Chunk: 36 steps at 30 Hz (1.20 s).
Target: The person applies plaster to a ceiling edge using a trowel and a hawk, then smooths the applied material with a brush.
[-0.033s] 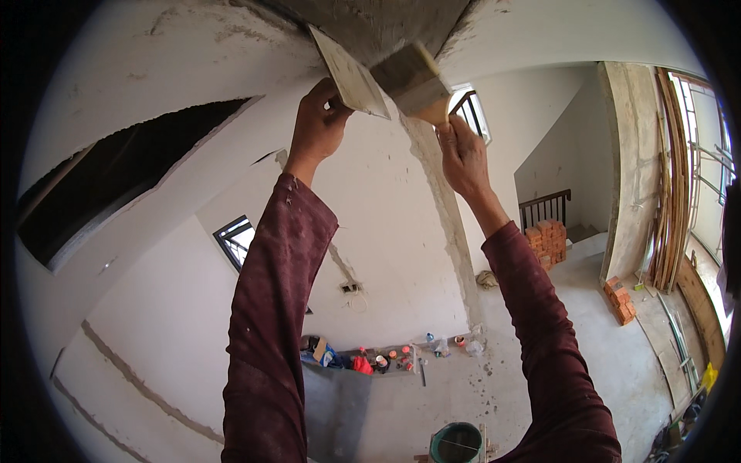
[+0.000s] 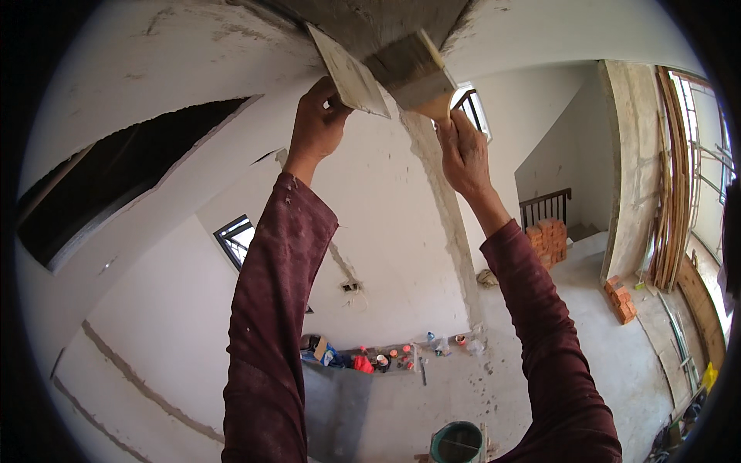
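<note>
My left hand (image 2: 320, 123) is raised and closed round the back of a plastering trowel (image 2: 349, 73), a thin rectangular plate smeared with grey. The trowel's grip is hidden behind my fingers. Level with it, my right hand (image 2: 465, 154) grips a wide flat brush (image 2: 413, 73) by its pale wooden handle. Its broad head looks grey and wet and lies close to the trowel's right edge. Above both tools is a dark grey plastered surface (image 2: 378, 19); whether the bristles touch it I cannot tell.
A dark opening (image 2: 123, 174) cuts the white surface at left. Far below, a green bucket (image 2: 455, 444) stands at bottom centre. Pots and bags (image 2: 386, 359) line the wall's foot. Brick stacks (image 2: 546, 243) and upright wooden planks (image 2: 670, 185) stand at right.
The brush has shifted slightly upward, its head tilting a little further up and left. My left hand and the trowel have barely moved.
</note>
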Tool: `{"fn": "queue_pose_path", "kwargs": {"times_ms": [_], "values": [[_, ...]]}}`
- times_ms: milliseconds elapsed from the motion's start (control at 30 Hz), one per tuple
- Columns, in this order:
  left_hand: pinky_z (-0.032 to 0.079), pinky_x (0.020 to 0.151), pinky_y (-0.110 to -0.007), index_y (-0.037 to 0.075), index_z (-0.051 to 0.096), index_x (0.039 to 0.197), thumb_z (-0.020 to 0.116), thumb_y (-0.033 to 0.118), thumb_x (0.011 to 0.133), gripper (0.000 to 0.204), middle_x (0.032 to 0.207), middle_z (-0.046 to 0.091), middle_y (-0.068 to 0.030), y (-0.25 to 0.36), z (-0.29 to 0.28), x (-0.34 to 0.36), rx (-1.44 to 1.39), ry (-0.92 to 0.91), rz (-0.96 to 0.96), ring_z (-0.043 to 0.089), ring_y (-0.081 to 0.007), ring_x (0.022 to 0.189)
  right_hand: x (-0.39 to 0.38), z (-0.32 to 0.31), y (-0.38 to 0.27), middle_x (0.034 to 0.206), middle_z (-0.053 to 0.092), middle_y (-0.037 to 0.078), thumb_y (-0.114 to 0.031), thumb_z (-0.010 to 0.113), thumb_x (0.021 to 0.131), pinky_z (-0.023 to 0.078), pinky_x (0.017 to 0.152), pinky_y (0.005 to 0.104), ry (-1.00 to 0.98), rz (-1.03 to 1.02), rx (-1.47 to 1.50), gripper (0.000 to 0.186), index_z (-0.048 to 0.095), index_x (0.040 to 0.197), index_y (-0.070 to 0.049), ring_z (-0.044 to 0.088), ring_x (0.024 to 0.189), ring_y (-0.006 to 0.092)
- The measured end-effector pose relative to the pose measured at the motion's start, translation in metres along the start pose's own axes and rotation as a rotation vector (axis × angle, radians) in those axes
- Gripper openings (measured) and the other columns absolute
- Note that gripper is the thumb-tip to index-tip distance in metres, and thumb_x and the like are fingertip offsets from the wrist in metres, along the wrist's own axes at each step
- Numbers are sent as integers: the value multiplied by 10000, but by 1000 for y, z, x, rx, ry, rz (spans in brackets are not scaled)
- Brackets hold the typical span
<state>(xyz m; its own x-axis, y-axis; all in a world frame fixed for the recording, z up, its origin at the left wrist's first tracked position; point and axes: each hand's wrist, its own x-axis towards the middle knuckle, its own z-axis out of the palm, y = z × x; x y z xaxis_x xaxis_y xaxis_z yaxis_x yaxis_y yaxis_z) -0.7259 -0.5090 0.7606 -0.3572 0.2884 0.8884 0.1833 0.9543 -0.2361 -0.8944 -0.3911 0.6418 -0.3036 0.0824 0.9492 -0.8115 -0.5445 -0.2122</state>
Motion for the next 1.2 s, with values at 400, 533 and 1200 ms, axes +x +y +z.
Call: {"fn": "queue_pose_path", "kwargs": {"times_ms": [400,533,1200], "values": [[414,566,-252,5,614,971,668,116,807,206,829,602,-27,8,10,6,-90,1,-53,441,-101,621,26,49,121,683,554,173,-249,451,954,447,581,380,23,134,-378,285,564,920,11,554,604,307],[410,563,-252,9,614,985,666,111,809,210,811,592,-27,6,1,1,-28,16,27,444,-102,620,1,36,101,639,525,107,-254,438,952,426,451,335,-219,474,-208,317,559,903,36,508,475,206],[398,600,-267,5,621,1030,686,140,815,262,781,538,-37,4,3,2,-140,27,-44,441,-124,652,-12,-8,-47,588,450,-2,-249,424,990,331,452,228,-8,36,482,296,550,918,9,425,500,57]]}}
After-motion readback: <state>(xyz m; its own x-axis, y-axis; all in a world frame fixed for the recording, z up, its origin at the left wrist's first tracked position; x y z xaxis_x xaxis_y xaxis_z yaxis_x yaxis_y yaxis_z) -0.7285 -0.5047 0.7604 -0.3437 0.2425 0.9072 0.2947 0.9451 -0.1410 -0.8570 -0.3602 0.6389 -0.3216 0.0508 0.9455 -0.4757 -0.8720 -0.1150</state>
